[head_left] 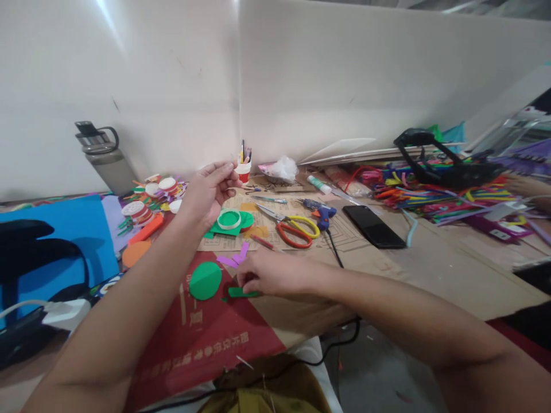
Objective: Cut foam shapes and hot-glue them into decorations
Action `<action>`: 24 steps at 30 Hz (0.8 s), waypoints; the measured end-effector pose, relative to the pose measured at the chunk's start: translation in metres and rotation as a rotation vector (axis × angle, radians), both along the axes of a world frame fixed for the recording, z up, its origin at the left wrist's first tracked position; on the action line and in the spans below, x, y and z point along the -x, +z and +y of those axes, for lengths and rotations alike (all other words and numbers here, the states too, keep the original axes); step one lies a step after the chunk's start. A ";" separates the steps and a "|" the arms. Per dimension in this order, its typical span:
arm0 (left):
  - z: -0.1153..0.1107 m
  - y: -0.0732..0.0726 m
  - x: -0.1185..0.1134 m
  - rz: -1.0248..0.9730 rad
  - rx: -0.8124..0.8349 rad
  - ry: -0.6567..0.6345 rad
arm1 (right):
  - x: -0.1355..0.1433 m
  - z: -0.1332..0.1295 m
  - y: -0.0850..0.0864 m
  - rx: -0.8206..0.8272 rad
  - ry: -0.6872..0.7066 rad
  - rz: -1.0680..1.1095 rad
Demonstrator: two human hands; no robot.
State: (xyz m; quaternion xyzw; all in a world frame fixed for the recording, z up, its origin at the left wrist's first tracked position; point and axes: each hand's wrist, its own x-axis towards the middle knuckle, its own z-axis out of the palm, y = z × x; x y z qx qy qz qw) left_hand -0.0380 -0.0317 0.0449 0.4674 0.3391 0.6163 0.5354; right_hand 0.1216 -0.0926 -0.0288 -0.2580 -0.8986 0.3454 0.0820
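My left hand (215, 186) is raised over the back of the work area, beside a red and white paper cup (243, 172) holding pens. Its fingers are curled together, and whatever they pinch is too small to make out. Lower down, my right hand (271, 272) has its fingertips closed at a green paper strip (236, 292) lying on the cardboard. A green paper circle (205, 281) lies left of that strip. Purple paper strips (232, 260) sit just behind the right hand. Below the left hand, a white ring (229, 219) rests on green paper pieces (247, 220).
Scissors (297, 228), a blue glue gun (325, 215) and a phone (373, 226) lie right of centre. A bottle (105, 163) stands at the back left near decorated paper cups (138, 212). Colourful pipe cleaners (439, 195) are heaped at right. A black cable (333, 246) crosses the cardboard.
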 end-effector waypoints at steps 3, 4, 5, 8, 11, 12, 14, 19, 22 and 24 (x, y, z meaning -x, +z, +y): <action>-0.003 0.008 0.004 -0.011 -0.017 -0.002 | 0.014 -0.013 -0.003 -0.094 -0.039 -0.055; -0.004 0.009 0.005 -0.017 -0.028 -0.008 | 0.017 -0.015 -0.003 -0.114 -0.046 -0.071; -0.005 0.010 0.006 -0.024 -0.042 -0.019 | 0.018 -0.017 -0.001 -0.121 -0.048 -0.081; -0.004 0.010 0.008 -0.031 -0.078 -0.056 | 0.017 -0.011 0.009 -0.083 -0.049 -0.048; 0.000 0.004 0.009 -0.011 -0.084 -0.076 | 0.010 0.010 0.021 -0.106 -0.152 0.041; 0.002 0.001 0.009 -0.006 -0.079 -0.076 | 0.008 0.020 0.022 -0.145 -0.213 0.088; 0.006 -0.004 0.010 0.000 -0.062 -0.069 | 0.004 0.039 0.019 -0.228 -0.343 0.175; 0.013 -0.012 0.011 -0.011 -0.038 0.000 | 0.001 0.060 -0.005 -0.258 -0.453 0.231; 0.014 -0.016 0.009 -0.033 -0.026 0.029 | 0.002 0.056 -0.013 -0.249 -0.382 0.181; 0.015 -0.020 0.006 -0.038 -0.009 0.036 | 0.001 0.053 -0.015 -0.290 -0.301 0.145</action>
